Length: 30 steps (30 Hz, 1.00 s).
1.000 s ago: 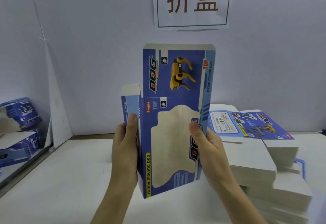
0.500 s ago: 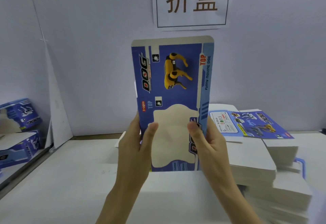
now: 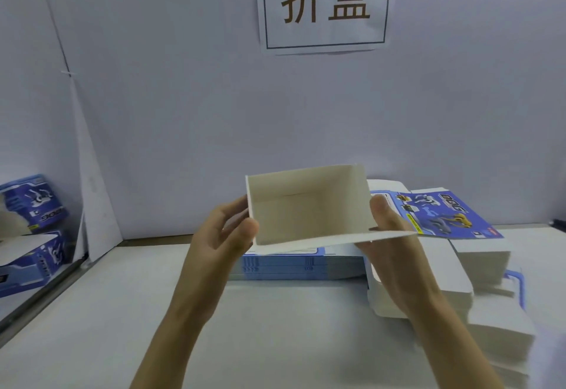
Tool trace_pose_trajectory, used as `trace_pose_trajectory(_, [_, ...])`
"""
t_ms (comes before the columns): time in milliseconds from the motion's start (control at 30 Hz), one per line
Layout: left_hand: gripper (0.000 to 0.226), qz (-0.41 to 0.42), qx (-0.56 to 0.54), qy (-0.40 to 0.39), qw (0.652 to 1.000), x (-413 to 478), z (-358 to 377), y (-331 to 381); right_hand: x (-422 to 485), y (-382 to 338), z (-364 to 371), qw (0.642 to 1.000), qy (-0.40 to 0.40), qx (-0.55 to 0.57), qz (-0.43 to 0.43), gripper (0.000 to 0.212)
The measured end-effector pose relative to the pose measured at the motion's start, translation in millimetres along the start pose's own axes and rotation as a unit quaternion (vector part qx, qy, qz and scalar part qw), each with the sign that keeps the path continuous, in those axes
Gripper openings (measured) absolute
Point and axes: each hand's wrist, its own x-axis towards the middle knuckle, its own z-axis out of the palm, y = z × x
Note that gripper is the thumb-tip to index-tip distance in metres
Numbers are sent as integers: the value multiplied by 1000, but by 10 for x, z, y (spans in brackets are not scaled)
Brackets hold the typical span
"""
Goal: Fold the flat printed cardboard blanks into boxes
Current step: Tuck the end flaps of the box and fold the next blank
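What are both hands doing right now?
Left hand: grips the opened box at its left wall.
Right hand: grips its right wall.

A box [image 3: 309, 208] shows a plain beige-white inside and a strip of light blue print along its lower outer edge. To its right, a white stack of blanks [image 3: 477, 253] is topped with blue print and a yellow dog. Above it, a white sign [image 3: 324, 5] carries brown characters inside a dark border.
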Motion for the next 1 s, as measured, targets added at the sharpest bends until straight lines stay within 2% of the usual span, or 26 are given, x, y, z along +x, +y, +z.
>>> trace_pose_trajectory(100, [65, 15, -10, -19, 1000, -6, 10, 24, -10, 19, -18, 999, 1, -21, -30, 43])
trace_pose_trajectory(200, [51, 19, -10, -45, 999, -2, 0, -10, -9, 29, -46, 999, 30, 22, -14, 26])
trace_pose_trajectory(300, [45, 26, -19, -35, 999, -7, 2, -14, 13, 125, -106, 993, 75, 85, 13, 18])
trace_pose_trajectory(367, [40, 25, -42, -25, 999, -8, -12, -3, 26, 135, -114, 988, 83, 129, 10, 24])
trace_pose_trajectory(433, [36, 33, -38, -57, 997, -11, -17, 21, 33, 150, -115, 982, 85, 164, 25, 25])
trace_pose_trajectory(500, [42, 35, -39, -80, 995, -16, -20, 10, 41, 165, -98, 974, 97, 200, 47, 23])
trace_pose_trajectory(600, [72, 28, -60, -73, 995, -11, -15, -23, 26, 160, -47, 962, 94, 252, 43, 24])
trace_pose_trajectory(633, [71, 31, -63, -68, 995, -10, -4, -38, 32, 164, -34, 959, 96, 263, 47, 27])
trace_pose_trajectory(700, [45, 40, -56, -59, 996, -25, 39, -35, 36, 123, -2, 949, 131, 277, 72, 30])
trace_pose_trajectory(800, [30, 71, 2, -54, 996, -61, 191, -18, 27, 93, -8, 940, 192, 268, 86, 28])
trace_pose_trajectory(867, [29, 69, 38, 31, 996, -88, 332, -14, 0, 99, 3, 944, 204, 247, 77, 20])
trace_pose_trajectory(933, [51, -9, 64, 93, 994, -136, 434, -14, -19, 116, 43, 955, 206, 211, 45, 35])
trace_pose_trajectory(1000, [65, -155, -50, 76, 984, -148, 473, -30, -25, 113, 104, 970, 197, 141, 0, 44])
